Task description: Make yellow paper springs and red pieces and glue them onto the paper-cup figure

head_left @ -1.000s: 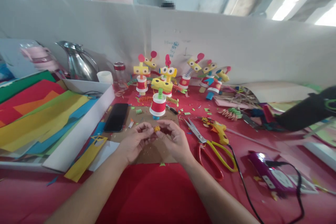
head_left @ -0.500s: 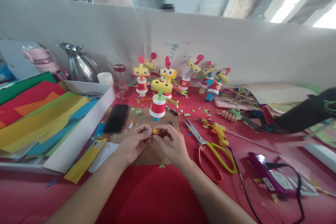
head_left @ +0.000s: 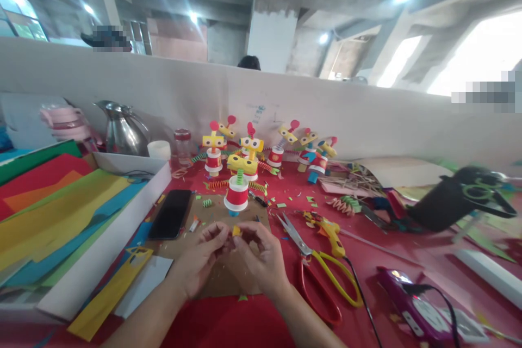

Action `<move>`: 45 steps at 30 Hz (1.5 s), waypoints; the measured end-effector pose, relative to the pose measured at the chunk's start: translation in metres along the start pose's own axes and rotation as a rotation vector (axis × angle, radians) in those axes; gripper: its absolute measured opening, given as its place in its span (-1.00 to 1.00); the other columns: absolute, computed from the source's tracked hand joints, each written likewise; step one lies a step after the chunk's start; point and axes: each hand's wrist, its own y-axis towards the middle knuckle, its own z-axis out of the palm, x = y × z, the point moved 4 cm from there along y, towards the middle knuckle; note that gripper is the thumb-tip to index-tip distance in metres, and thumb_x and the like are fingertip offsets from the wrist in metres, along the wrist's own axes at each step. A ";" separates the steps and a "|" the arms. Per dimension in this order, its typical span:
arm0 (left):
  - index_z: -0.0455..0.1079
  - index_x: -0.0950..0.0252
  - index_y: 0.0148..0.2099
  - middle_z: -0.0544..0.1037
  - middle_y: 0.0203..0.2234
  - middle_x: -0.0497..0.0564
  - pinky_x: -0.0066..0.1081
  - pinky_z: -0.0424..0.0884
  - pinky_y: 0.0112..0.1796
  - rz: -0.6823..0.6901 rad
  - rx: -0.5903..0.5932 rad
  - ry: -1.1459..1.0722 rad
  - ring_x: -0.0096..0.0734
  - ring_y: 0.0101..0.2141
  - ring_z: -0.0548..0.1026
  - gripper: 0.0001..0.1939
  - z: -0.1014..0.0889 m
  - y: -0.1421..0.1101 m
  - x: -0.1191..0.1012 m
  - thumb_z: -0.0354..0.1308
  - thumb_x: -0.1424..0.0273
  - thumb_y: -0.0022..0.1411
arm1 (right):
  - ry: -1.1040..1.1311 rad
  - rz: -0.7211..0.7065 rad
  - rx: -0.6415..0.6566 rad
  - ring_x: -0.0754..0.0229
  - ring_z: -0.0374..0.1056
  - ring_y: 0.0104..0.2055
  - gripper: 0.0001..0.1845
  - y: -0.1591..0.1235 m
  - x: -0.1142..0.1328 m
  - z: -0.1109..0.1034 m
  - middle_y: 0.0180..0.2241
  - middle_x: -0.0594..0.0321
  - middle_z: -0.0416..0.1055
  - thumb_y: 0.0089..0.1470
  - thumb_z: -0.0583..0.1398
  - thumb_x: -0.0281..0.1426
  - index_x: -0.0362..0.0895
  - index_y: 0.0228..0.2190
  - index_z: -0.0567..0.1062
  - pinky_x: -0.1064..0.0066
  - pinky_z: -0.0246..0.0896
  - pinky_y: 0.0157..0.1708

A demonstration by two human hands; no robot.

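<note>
A small folded piece of yellow paper is pinched between the thumb and fingers of my right hand. Close on its left, my left hand has its thumb and fingers pressed together; whatever is between them, if anything, is hidden. Both hands are over a brown cardboard sheet. Just beyond them stands a paper-cup figure with a yellow head, a green spring neck and folded spring arms. Several similar figures are grouped behind it.
Scissors and a yellow glue gun lie right of my hands, near a purple power strip. On the left are a phone, yellow paper strip and white box of coloured paper. A metal jug stands behind.
The camera view has tilted up, so the table things appear lower. My left fingertips have come slightly away from the yellow paper piece, which stays in my right hand.
</note>
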 end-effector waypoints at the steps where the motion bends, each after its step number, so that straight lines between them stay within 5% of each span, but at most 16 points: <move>1: 0.44 0.30 -0.40 0.44 -0.50 -0.09 -0.52 0.31 -0.36 0.032 -0.030 0.037 -0.53 -0.44 0.39 -0.77 -0.001 0.000 -0.001 0.41 0.32 -0.03 | 0.032 0.027 -0.024 0.18 0.44 -0.29 -0.81 0.001 -0.003 -0.001 -0.31 0.21 0.51 0.09 0.23 -0.37 -0.08 -0.19 0.50 0.36 0.36 -0.27; 8: 0.50 0.29 -0.40 0.47 -0.63 -0.07 -0.48 0.29 -0.45 0.376 -0.388 0.345 -0.46 -0.55 0.39 -0.83 -0.013 -0.010 -0.036 0.34 0.29 0.03 | 0.216 0.192 -0.184 0.16 0.42 -0.24 -0.66 0.009 -0.007 -0.012 -0.24 0.15 0.51 0.05 0.27 -0.28 -0.10 -0.11 0.50 0.35 0.35 -0.24; 12: 0.50 0.25 -0.11 0.60 -0.37 0.01 -0.45 0.34 -0.27 0.441 -0.432 0.366 -0.37 -0.30 0.50 -0.69 -0.007 -0.004 -0.071 0.30 0.28 0.08 | 0.260 0.196 -0.218 0.13 0.42 -0.19 -0.65 0.011 -0.003 -0.016 -0.17 0.12 0.51 0.03 0.28 -0.28 -0.09 -0.11 0.51 0.31 0.35 -0.19; 15: 0.46 0.24 -0.04 0.59 -0.23 0.02 -0.44 0.31 -0.16 0.488 -0.384 0.411 -0.37 -0.17 0.47 -0.59 0.006 0.017 -0.100 0.32 0.42 0.01 | 0.277 0.208 -0.214 0.15 0.41 -0.18 -0.64 0.009 -0.005 -0.016 -0.15 0.14 0.51 0.03 0.29 -0.28 -0.06 -0.10 0.51 0.33 0.34 -0.18; 21: 0.41 0.25 -0.05 0.53 -0.39 -0.03 -0.44 0.31 -0.21 0.507 -0.464 0.404 -0.37 -0.27 0.47 -0.63 0.026 0.079 -0.132 0.30 0.32 0.07 | 0.238 0.282 -0.089 0.18 0.41 -0.33 -0.72 0.004 -0.018 -0.003 -0.32 0.19 0.52 0.02 0.24 -0.32 -0.10 -0.18 0.53 0.41 0.31 -0.35; 27: 0.42 0.25 -0.06 0.54 -0.24 0.07 -0.40 0.33 -0.25 0.405 -0.553 0.641 -0.28 -0.22 0.48 -0.68 0.034 0.111 -0.132 0.19 0.21 0.17 | -0.139 0.299 0.170 0.17 0.40 -0.44 -0.75 -0.002 -0.031 0.014 -0.44 0.24 0.52 -0.10 0.17 -0.54 -0.10 -0.33 0.56 0.41 0.26 -0.42; 33: 0.40 0.31 -0.02 0.52 -0.36 0.03 -0.27 0.34 -0.10 0.420 -0.403 0.548 -0.26 -0.22 0.48 -0.60 0.031 0.118 -0.121 0.25 0.29 0.09 | -0.313 0.317 0.260 0.14 0.44 -0.31 -0.68 -0.006 -0.033 0.017 -0.36 0.20 0.53 -0.09 0.15 -0.62 -0.10 -0.30 0.56 0.40 0.25 -0.29; 42: 0.33 0.28 0.08 0.53 -0.37 -0.02 -0.20 0.37 -0.05 0.542 -0.240 0.449 -0.37 -0.29 0.50 -0.50 0.021 0.097 -0.105 0.23 0.47 0.05 | -0.354 0.172 0.232 0.04 0.40 -0.06 -0.43 -0.001 -0.023 0.012 -0.18 0.17 0.53 -0.29 0.08 -0.75 -0.09 -0.25 0.58 0.25 0.23 -0.02; 45: 0.30 0.24 0.12 0.57 -0.33 0.01 -0.18 0.38 -0.04 0.616 -0.245 0.555 -0.30 -0.22 0.52 -0.50 0.013 0.091 -0.101 0.21 0.43 0.10 | -0.344 0.131 0.150 0.07 0.41 -0.14 -0.50 0.000 -0.019 0.007 -0.28 0.20 0.52 -0.25 0.07 -0.72 -0.08 -0.32 0.57 0.29 0.27 -0.11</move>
